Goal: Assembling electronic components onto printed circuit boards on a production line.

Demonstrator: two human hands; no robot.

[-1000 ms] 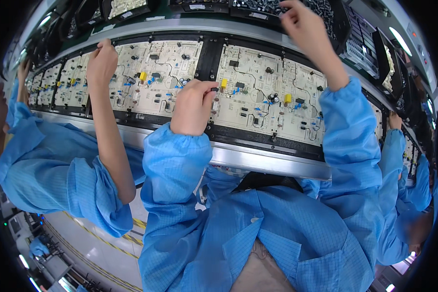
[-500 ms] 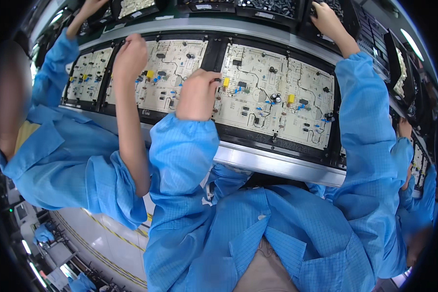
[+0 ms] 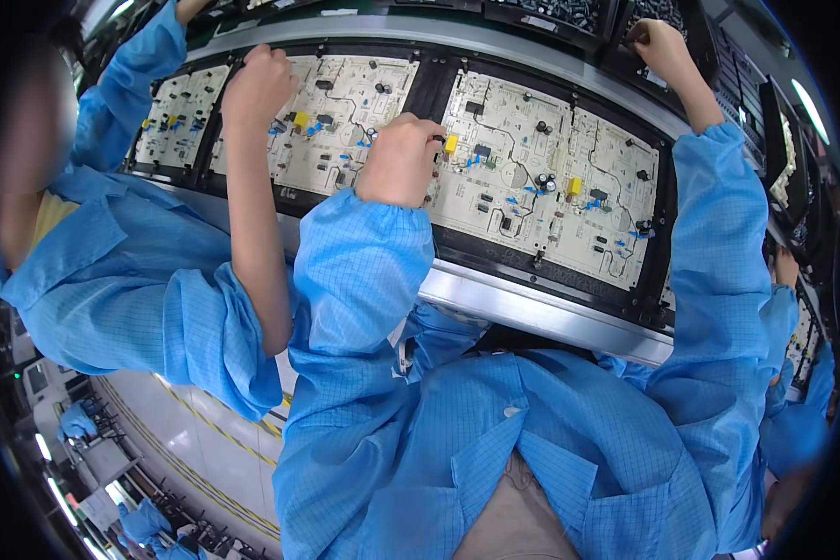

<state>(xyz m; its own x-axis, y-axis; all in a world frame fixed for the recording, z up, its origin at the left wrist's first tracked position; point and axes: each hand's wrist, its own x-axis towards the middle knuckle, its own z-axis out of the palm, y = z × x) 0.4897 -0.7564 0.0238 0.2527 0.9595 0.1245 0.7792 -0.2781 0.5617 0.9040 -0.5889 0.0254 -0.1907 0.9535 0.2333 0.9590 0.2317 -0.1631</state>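
Cream rectangular circuit board (image 3: pixel 532 154) lay right of upper centre. Left hand (image 3: pixel 399 161) pinched small dark part (image 3: pixel 437 138) near board's left edge. Right hand (image 3: pixel 665 51) was at black plastic bin (image 3: pixel 629 62), upper right; could not tell grip.

Print on the circuit boards (image 3: pixel 555 154) and bin labels (image 3: pixel 539 22) is illegible.

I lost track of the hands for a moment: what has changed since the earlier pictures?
The right hand moved rightward to the bin; whether it holds anything is unclear. The left co-worker's near hand shifted right across the board, and their far hand rose. The left hand still pinches a dark part beside the yellow component.
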